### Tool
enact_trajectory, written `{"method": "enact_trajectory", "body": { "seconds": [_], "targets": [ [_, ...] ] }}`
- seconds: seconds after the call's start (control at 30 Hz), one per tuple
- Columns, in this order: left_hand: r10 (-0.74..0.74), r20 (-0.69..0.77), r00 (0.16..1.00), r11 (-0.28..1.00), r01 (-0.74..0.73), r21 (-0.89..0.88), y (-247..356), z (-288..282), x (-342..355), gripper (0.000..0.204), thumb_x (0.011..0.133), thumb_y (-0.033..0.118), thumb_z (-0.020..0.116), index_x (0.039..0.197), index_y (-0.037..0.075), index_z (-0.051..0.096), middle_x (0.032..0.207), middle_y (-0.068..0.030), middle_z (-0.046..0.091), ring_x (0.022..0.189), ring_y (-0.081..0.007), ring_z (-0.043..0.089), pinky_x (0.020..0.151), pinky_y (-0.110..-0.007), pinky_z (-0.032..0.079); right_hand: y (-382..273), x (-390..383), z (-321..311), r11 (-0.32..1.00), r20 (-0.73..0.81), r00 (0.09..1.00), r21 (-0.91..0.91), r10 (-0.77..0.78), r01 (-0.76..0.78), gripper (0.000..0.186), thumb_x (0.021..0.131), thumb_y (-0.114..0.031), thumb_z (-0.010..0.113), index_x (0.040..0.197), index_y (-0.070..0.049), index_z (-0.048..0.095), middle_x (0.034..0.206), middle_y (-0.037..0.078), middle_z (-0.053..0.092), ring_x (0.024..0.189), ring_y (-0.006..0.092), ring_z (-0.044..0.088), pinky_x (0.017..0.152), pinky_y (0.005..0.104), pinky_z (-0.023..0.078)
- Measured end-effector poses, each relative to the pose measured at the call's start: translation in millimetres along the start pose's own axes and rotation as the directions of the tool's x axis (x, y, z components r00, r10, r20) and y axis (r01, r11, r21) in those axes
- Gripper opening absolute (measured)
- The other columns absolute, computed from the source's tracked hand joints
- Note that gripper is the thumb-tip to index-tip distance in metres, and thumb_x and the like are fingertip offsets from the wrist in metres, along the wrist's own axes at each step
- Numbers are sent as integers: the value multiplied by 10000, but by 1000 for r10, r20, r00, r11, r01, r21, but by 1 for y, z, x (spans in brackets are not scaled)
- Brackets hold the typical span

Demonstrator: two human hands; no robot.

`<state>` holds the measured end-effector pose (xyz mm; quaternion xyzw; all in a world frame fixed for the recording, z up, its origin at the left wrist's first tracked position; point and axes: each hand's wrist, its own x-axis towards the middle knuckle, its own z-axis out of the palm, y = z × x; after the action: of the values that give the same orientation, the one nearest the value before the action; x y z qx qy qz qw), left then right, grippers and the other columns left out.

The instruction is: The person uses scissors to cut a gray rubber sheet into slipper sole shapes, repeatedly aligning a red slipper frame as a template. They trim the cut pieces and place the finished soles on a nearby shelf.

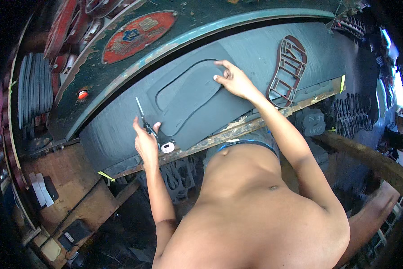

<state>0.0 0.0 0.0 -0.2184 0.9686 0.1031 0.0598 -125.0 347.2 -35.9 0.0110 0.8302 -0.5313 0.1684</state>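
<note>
A grey foam sheet lies on the bench with a sole-shaped piece inside its cut outline. My right hand grips that piece at its upper right end, fingers curled and thumb on it. My left hand is curled around the black handle of a tool with a thin metal blade, just left of the sheet. A small white device sits beside my left hand at the bench's front edge. A reddish-brown metal foot-shaped cutting die lies to the right of the sheet.
Along the back runs a green machine body with a red oval plate and red button. Grey sheets are stacked at left above a wooden surface. Metal forms stand at right. Another person's bare limb shows lower right.
</note>
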Motion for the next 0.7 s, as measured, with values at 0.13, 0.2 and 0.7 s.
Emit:
{"method": "enact_trajectory", "body": {
  "seconds": [0.13, 0.2, 0.7],
  "targets": [
    [-53, -183, 982, 999, 51, -14, -29, 2, 19, 534, 873, 368, 797, 1233, 79, 529, 924, -221, 733, 883, -476, 697, 768, -546, 528, -28, -2, -15, 934, 48, 999, 356, 8, -25, 325, 897, -209, 716, 1198, -89, 689, 797, -19, 651, 604, 46, 515, 563, 209, 441],
    [65, -165, 984, 998, -61, 30, -40, -4, 25, 440, 899, 262, 757, 1246, 54, 585, 1068, -261, 688, 1021, -421, 673, 848, -516, 522, -44, -5, -30, 907, 13, 1000, 421, -21, 14, 227, 890, -198, 695, 1075, -70, 723, 817, -8, 671, 601, 56, 528, 551, 216, 443],
    [759, 195, 622, 212, 47, -976, 77, -21, -82, 964, 972, 607, 600, 1638, 65, 161, 1562, -251, 395, 1398, -359, 478, 1095, -471, 448, -113, -37, -61, 748, 16, 983, 647, 183, -150, 263, 923, -351, 783, 887, -121, 662, 679, -61, 574, 574, 68, 619, 531, 223, 532]
  ]
}}
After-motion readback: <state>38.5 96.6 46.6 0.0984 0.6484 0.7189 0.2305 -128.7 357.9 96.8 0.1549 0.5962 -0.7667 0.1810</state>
